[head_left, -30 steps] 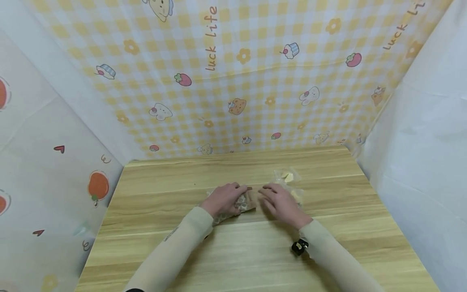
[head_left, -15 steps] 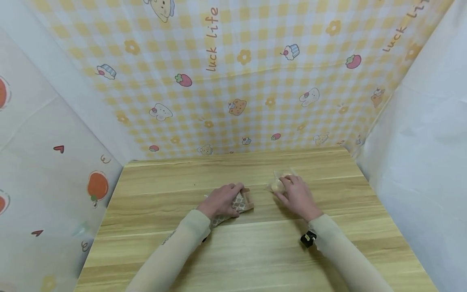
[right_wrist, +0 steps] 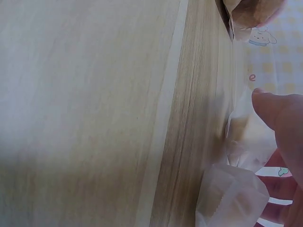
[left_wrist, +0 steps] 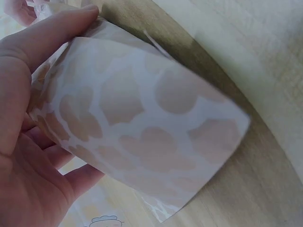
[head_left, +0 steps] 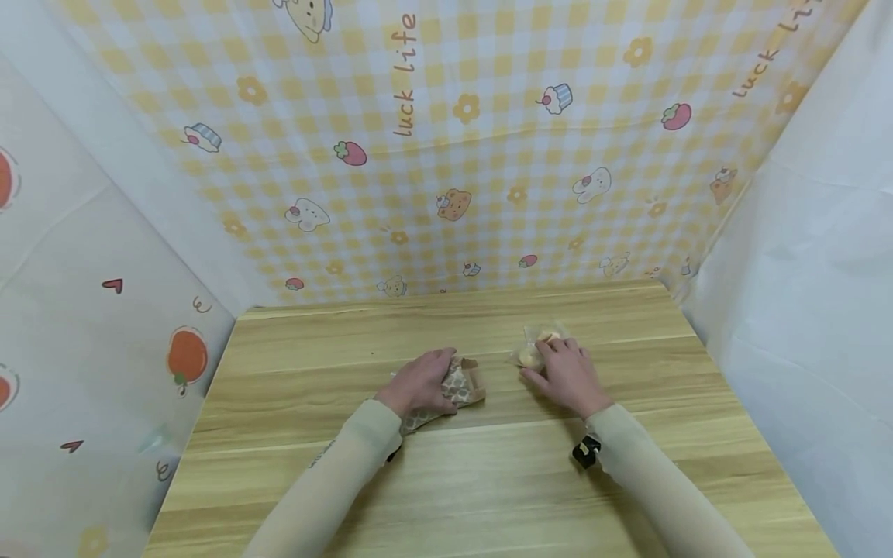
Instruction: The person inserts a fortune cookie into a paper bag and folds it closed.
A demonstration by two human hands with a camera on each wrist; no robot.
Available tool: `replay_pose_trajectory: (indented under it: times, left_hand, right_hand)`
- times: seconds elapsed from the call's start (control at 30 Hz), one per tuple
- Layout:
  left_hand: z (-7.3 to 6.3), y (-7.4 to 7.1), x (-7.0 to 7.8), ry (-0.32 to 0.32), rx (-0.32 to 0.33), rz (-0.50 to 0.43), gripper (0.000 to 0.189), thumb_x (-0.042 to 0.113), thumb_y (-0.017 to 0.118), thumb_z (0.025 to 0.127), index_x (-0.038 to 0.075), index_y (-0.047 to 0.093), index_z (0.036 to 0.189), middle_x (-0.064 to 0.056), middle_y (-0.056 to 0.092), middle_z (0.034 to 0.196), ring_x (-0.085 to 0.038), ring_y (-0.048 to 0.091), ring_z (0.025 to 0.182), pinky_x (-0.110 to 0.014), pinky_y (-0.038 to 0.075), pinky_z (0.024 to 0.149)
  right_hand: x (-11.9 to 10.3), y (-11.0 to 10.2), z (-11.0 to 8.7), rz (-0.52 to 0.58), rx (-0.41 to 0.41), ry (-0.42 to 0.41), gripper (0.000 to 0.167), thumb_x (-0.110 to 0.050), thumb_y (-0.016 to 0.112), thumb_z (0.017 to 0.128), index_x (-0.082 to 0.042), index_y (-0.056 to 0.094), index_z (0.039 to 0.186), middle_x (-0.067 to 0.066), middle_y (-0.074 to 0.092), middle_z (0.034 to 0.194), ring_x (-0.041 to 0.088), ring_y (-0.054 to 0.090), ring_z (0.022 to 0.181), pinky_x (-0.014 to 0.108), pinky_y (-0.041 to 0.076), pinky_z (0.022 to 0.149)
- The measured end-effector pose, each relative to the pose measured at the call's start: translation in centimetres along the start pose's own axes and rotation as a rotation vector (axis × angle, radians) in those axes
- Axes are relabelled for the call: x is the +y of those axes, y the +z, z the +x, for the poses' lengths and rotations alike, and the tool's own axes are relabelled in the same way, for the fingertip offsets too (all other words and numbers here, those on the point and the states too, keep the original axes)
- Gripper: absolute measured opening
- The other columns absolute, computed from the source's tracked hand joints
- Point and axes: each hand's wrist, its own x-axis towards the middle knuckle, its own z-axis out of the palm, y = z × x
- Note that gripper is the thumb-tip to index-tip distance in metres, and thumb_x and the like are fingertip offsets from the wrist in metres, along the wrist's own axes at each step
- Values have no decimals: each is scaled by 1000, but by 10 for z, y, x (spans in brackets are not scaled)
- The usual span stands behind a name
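Right hand (head_left: 567,377) shifting rightward to packets (head_left: 529,357), right of patterned bag (head_left: 457,384) on surface (head_left: 481,488).
A second ago it was beside the bag's mouth; work is apparently turning to the packets. Fingers are spreading loosely, thumb apart, contact unclear. Left hand (head_left: 418,386) is gripping and partly hiding the bag.

The left sleeve (head_left: 335,473) was cream with dark lettering (head_left: 322,455); the right sleeve (head_left: 663,488), also cream, had a black device (head_left: 582,457) with a yellowish patch (head_left: 584,449) beside it. Left hand (head_left: 417,385) and right hand (head_left: 568,378) were bare.
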Motion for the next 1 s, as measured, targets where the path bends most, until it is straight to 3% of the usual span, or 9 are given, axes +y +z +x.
replay_pose_trajectory:
  times: [0.27, 0.57, 0.77, 0.9, 1.0]
  left_hand:
    - [0, -1, 0, 32, 18, 62, 98, 43, 96, 73, 4, 49, 151, -15, 57, 148, -32, 56, 135, -47, 48, 112]
    - [1, 0, -2, 52, 46, 85, 96, 45, 96, 71, 8, 53, 148, -10, 61, 142, -30, 58, 127, -48, 52, 105]
    - [1, 0, -4, 57, 40, 90, 95, 46, 95, 71, 10, 53, 148, -9, 62, 141, -29, 58, 128, -48, 52, 104]
    - [2, 0, -4, 67, 38, 100, 94, 48, 95, 72, 10, 54, 147, -8, 64, 138, -28, 60, 124, -47, 54, 101]
    - [3, -1, -3, 75, 36, 116, 94, 51, 95, 72, 11, 54, 146, -6, 66, 133, -27, 61, 118, -46, 55, 95]
  right_hand:
    - [2, 1, 2, -10, -25, -10, 59, -50, 72, 97, -4, 67, 133, 19, 70, 125, 46, 61, 115, 60, 52, 83]
    - [2, 3, 3, 31, -19, -11, 45, -42, 73, 97, -5, 69, 124, 16, 72, 114, 38, 66, 101, 56, 51, 78]
    - [-4, 2, 3, 89, 38, -55, 44, -37, 75, 97, -4, 70, 126, 18, 73, 123, 41, 68, 111, 62, 53, 90]
    - [-11, 0, 4, 178, 60, -120, 45, -34, 77, 96, -3, 70, 128, 17, 73, 124, 38, 67, 116, 58, 52, 101]
    - [-18, -3, 5, 229, 52, -167, 44, -34, 78, 96, -5, 69, 128, 14, 74, 123, 33, 69, 114, 53, 54, 102]
